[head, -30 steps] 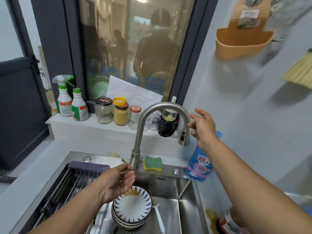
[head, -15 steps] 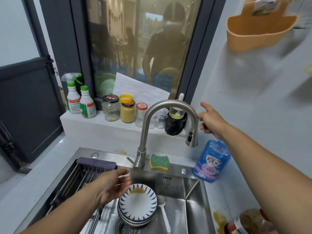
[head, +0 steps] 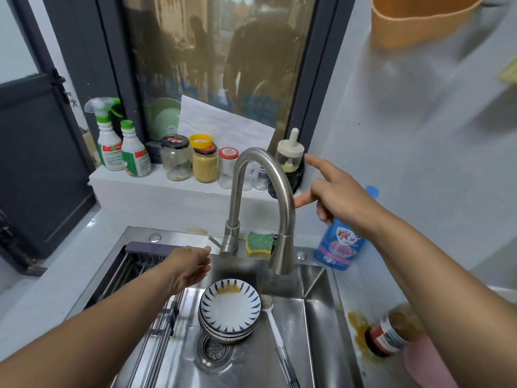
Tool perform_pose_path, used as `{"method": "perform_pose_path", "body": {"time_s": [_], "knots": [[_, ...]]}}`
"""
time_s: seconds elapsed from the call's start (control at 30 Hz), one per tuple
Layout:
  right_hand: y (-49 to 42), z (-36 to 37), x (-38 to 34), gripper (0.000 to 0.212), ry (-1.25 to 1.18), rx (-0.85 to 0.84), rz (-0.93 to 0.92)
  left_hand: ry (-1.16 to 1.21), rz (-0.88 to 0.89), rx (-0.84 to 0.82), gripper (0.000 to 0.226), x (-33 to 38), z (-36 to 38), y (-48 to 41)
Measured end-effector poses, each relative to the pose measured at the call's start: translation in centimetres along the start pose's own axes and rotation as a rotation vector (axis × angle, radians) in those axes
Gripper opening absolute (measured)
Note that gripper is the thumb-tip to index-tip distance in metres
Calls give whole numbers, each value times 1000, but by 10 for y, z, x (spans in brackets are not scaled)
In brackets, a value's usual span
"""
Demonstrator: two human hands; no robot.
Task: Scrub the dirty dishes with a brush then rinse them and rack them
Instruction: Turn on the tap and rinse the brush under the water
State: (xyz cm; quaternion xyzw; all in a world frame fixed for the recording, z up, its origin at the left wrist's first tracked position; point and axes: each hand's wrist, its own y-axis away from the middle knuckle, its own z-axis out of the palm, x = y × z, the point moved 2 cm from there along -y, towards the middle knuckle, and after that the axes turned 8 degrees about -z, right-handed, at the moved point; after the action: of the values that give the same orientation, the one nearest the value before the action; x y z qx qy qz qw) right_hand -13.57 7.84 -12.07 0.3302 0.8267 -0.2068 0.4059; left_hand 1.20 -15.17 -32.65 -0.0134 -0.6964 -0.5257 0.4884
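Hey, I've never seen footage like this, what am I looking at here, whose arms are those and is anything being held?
This is one picture from a camera worn on a person's head, looking down at a kitchen sink. The two bare arms are the wearer's own. The left hand is open near the faucet's lever; the right hand is open beside the faucet. Neither holds anything. In the sink sit stacked dirty plates and a scrub brush. A sponge and a blue soap bottle stand behind.

Two hands, left (head: pixel 188 266) at 7 o'clock, right (head: pixel 334 193) at 3. One stack of plates (head: pixel 228 312), count unclear. One brush (head: pixel 275 329). One sponge (head: pixel 259 243). Two spray bottles (head: pixel 110 141) at 10. One blue bottle (head: pixel 340 247).
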Motion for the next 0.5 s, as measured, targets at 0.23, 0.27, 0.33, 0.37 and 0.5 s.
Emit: {"method": "perform_pose_path", "body": {"time_s": [0.23,0.27,0.33,0.37,0.5], "knots": [[5,16,66,42,-168,276,202,-32,80,82,28,14,-2,-34],[6,27,92,34,-196,284,265,-23,82,87,27,12,-1,-40],[14,57,151,19,-223,247,419,-2,87,86,27,9,3,-47],[22,76,180,14,-229,204,492,11,77,85,25,4,5,-47],[68,159,292,21,-218,34,751,51,5,83,25,-31,10,-57]]}}
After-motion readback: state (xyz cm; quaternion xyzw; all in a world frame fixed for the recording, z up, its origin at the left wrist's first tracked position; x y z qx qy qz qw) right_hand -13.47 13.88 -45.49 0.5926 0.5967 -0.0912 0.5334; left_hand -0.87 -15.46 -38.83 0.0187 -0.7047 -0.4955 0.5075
